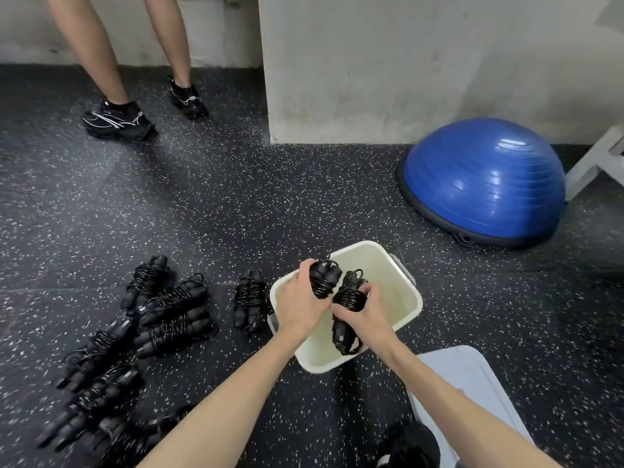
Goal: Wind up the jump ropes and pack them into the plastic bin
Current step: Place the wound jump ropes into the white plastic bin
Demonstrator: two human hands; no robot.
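Observation:
A cream plastic bin (405, 292) sits on the speckled floor in front of me. Both my hands are over its open top. My left hand (297, 304) grips one wound black jump rope (324, 276) by its handles. My right hand (366, 314) grips a second wound jump rope (346, 319), which hangs tilted into the bin. Several more wound black jump ropes (169, 305) lie in a loose pile on the floor to the left. One wound rope (249, 300) lies just beside the bin's left wall.
A blue half-ball balance trainer (486, 177) sits at the right against a white wall. A pale lid (472, 396) lies at the lower right. Another person's legs and black shoes (118, 121) stand at the far left. A white pillar (337, 79) rises behind the bin.

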